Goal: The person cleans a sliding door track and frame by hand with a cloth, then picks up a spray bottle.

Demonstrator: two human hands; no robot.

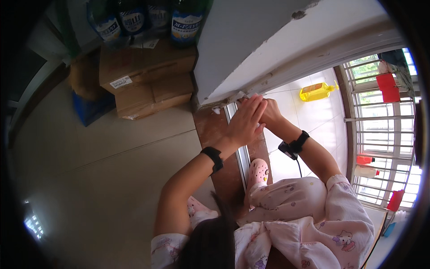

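Observation:
My left hand (247, 119) lies across my right hand (271, 112) above the door sill, its fingers straight and close together. My right hand's fingers are mostly hidden behind the left. A small white bit (258, 125), perhaps tissue, shows by my left thumb. Below both hands runs a metal sliding-door track (242, 156), set in a reddish-brown stone threshold (211, 129). At the wall's foot, close to my fingertips, the plaster is ragged, and a white scrap (216, 110) hangs there. Whether either hand grips something cannot be seen.
Cardboard boxes (154, 90) stand left of the wall end (231, 40), with green glass bottles (186, 25) on top. A yellow liquid pump bottle (315, 91) lies on the tiles at right, before a barred window (383, 131). A pink clog (258, 171) rests beside the track.

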